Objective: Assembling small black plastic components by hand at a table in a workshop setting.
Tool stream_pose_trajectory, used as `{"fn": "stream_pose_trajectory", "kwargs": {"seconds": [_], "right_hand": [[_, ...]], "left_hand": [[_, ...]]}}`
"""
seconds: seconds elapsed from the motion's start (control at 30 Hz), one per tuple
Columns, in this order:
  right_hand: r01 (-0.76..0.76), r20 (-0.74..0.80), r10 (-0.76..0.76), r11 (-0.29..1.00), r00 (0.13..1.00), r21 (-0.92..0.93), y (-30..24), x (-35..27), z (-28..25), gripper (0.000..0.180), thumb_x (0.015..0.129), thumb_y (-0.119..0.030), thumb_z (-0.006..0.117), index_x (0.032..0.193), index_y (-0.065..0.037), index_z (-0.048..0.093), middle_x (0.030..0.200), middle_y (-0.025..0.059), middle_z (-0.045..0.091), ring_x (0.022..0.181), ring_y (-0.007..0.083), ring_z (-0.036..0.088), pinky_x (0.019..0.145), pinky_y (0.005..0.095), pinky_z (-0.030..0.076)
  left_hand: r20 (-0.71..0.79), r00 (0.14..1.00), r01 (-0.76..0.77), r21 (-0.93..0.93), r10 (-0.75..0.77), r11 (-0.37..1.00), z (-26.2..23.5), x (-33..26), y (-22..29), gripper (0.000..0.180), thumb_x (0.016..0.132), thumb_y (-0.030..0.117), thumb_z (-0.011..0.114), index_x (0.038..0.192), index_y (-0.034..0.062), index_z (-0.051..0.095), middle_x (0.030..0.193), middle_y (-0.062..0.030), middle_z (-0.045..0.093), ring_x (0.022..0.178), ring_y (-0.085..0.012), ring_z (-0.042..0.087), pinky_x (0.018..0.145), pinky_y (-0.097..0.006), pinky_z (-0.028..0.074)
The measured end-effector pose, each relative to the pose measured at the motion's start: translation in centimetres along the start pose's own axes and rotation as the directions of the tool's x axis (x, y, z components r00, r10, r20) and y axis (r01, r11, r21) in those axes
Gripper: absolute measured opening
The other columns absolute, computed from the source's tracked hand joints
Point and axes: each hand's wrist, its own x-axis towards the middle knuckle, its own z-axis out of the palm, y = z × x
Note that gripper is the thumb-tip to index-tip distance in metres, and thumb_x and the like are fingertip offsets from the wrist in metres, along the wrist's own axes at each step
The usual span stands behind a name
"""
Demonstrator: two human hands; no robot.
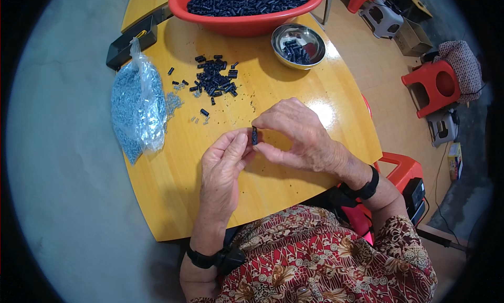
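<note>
Right hand (302, 136): thumb and forefinger pinching a small black plastic cylinder (254, 136) end to end
Left hand (221, 164): fingertips curled beside it, whether gripping I can't tell
Cylinder: between both hands, over the yellow wooden table (168, 203)

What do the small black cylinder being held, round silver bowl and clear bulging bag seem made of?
Small black cylinder: possibly plastic, given slight gloss; unsure. Round silver bowl: likely polished metal, bright reflections. Clear bulging bag: apparently plastic film, glossy, crinkled.
</note>
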Motion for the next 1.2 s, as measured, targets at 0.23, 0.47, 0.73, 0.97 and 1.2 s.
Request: {"fn": "stream_pose_trajectory", "kwargs": {"seconds": [0.23, 0.47, 0.73, 0.97, 1.2], "right_hand": [[0.026, 0.036, -0.023, 0.996, 0.999, -0.087, -0.2, 0.1, 0.0, 0.027, 0.075, -0.021, 0.076, 0.092, -0.010, 0.059, 0.082, 0.0042, 0.058, 0.083, 0.0217, 0.060, 0.075, 0.0341, 0.045], [0.072, 0.044, -0.068, 0.993, 0.997, -0.098, 0.3, 0.1, 0.1, 0.026, 0.074, -0.020, 0.076, 0.090, -0.009, 0.059, 0.084, 0.0052, 0.057, 0.083, 0.0228, 0.060, 0.075, 0.0345, 0.045], [0.091, 0.058, -0.084, 0.988, 0.995, -0.125, 0.3, 0.2, 0.0, 0.027, 0.073, -0.020, 0.076, 0.089, -0.009, 0.058, 0.081, 0.0049, 0.055, 0.080, 0.0223, 0.059, 0.075, 0.0345, 0.046], [0.152, 0.099, -0.138, 0.977, 0.986, -0.151, 0.6, 0.8, -0.4, 0.025, 0.074, -0.023, 0.075, 0.084, -0.008, 0.058, 0.075, 0.0056, 0.055, 0.075, 0.0217, 0.058, 0.072, 0.0344, 0.045], [0.133, 0.182, -0.112, 0.985, 0.977, -0.111, 0.6, 1.3, -1.6, 0.022, 0.077, -0.020, 0.073, 0.088, -0.006, 0.061, 0.075, 0.0066, 0.057, 0.073, 0.0226, 0.060, 0.069, 0.0349, 0.046]], "left_hand": [[0.056, 0.998, 0.012, 0.159, -0.022, 0.987, -0.7, 0.2, -0.2, 0.021, 0.098, 0.014, 0.056, 0.107, -0.0027, 0.064, 0.104, -0.0106, 0.067, 0.099, -0.0163, 0.063, 0.093, -0.031, 0.050], [0.030, 0.999, 0.028, 0.120, -0.031, 0.992, -0.1, 0.1, -0.1, 0.021, 0.096, 0.016, 0.061, 0.104, -0.0023, 0.067, 0.097, -0.0054, 0.069, 0.090, -0.0086, 0.059, 0.085, -0.024, 0.043], [0.071, 0.995, 0.052, 0.165, -0.065, 0.985, -0.6, 0.1, 0.0, 0.021, 0.096, 0.014, 0.060, 0.103, -0.0041, 0.067, 0.098, -0.0069, 0.069, 0.093, -0.0101, 0.060, 0.091, -0.026, 0.043], [0.093, 0.995, 0.033, 0.159, -0.049, 0.987, -0.4, 0.2, 0.0, 0.021, 0.095, 0.014, 0.060, 0.103, -0.0041, 0.067, 0.096, -0.0057, 0.069, 0.090, -0.0097, 0.059, 0.088, -0.025, 0.043], [0.126, 0.987, 0.071, 0.227, -0.102, 0.971, -1.0, 0.6, 0.2, 0.022, 0.095, 0.015, 0.059, 0.103, -0.0038, 0.067, 0.096, -0.0055, 0.068, 0.089, -0.0091, 0.058, 0.086, -0.025, 0.043]]}}
